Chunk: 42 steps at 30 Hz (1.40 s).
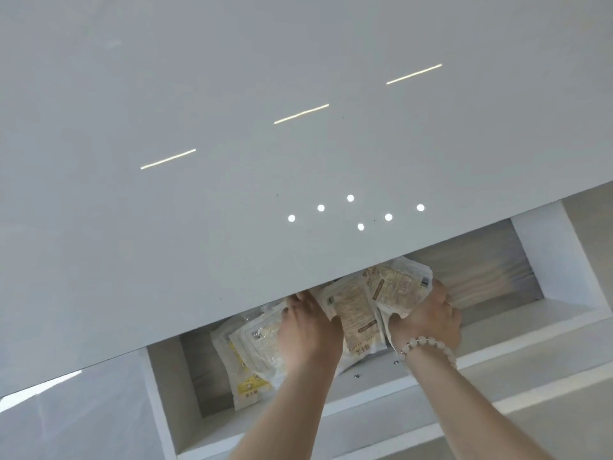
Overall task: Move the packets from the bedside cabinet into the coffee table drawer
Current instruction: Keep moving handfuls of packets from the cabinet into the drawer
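1. Your left hand (308,327) is reaching into the open drawer (550,254), back of the hand up, against the left edge of a bunch of packets (361,303).
2. Left fingers run forward under the rim of the table top (232,161) and under a packet edge, mostly hidden. Can't tell whether that hand is gripping or only touching.
3. Your right hand (428,317) is on the right side of the same bunch, fingers curled round the packets' lower right edge: it's grasping them.
4. Bead bracelet (428,346) sits on your right wrist.
5. The packets are pale with tan print, overlapping and tilted, held between your two hands inside the drawer, their far ends tucked below the table top.
6. Other packets (245,353), with yellow print, lie in the left part of the drawer, just beside your left hand and partly under your left wrist.
7. Drawer has white walls and a wood-grain floor, bare at the right end.
8. Table top is glossy white, with light strips and dots reflected in it.
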Each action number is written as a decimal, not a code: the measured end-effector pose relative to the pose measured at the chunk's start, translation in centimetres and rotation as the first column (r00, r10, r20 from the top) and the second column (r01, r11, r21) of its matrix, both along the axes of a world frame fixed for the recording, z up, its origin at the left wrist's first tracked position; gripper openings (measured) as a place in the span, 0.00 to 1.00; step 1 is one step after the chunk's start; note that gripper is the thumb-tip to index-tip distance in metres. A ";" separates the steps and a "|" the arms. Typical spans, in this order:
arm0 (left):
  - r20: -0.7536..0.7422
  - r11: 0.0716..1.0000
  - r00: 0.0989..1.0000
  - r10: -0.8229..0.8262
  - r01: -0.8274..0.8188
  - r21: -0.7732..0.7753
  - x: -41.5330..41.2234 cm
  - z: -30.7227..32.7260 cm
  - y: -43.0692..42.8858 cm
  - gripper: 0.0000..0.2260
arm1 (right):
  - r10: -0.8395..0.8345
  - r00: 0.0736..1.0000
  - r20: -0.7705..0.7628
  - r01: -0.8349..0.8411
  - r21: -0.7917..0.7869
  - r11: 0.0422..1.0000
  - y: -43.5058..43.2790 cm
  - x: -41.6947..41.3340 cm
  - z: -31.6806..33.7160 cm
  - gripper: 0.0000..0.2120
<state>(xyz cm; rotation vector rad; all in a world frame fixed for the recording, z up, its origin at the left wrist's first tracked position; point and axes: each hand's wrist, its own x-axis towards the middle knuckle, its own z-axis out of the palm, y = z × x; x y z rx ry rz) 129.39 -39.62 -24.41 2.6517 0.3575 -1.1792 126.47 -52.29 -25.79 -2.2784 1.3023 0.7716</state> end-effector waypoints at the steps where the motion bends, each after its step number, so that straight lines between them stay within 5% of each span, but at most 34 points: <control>1: 0.004 0.999 0.999 -0.042 0.042 -0.005 0.0 0.8 0.8 0.29 | 0.055 0.998 0.004 -0.055 -0.009 0.998 0.5 -0.1 0.9 0.37; 5: -0.030 0.968 0.967 -0.251 0.251 -0.024 -0.3 5.2 4.4 0.19 | 0.348 0.936 0.047 -0.346 -0.035 0.937 2.1 -0.3 5.8 0.30; 9: -0.080 0.900 0.898 -0.432 0.435 0.025 0.0 12.0 7.2 0.15 | 0.694 0.713 0.101 -0.698 0.008 0.716 3.5 1.5 14.0 0.16; 15: 0.106 0.844 0.841 -0.531 0.514 0.150 3.4 29.1 11.8 0.17 | 0.850 0.472 0.234 -0.870 -0.027 0.492 7.3 6.2 31.8 0.16; 21: 0.416 0.938 0.854 -0.312 0.209 0.276 4.1 44.9 17.8 0.18 | 0.910 0.190 0.370 -0.922 -0.252 0.295 14.2 9.5 48.6 0.17; 27: 0.679 0.948 0.732 -0.054 -0.175 0.265 -0.4 54.0 23.1 0.16 | 0.878 -0.137 0.459 -0.891 -0.445 0.094 23.5 8.3 58.0 0.17; 31: 0.739 0.871 0.663 0.118 -0.427 0.244 -6.3 57.7 28.0 0.16 | 0.824 -0.365 0.433 -0.852 -0.512 -0.108 29.7 4.3 60.8 0.18; 42: 0.778 0.542 0.490 0.393 -0.807 0.235 -28.3 61.5 39.7 0.16 | 0.562 -0.736 0.377 -0.664 -0.562 -0.493 46.6 -13.7 63.6 0.17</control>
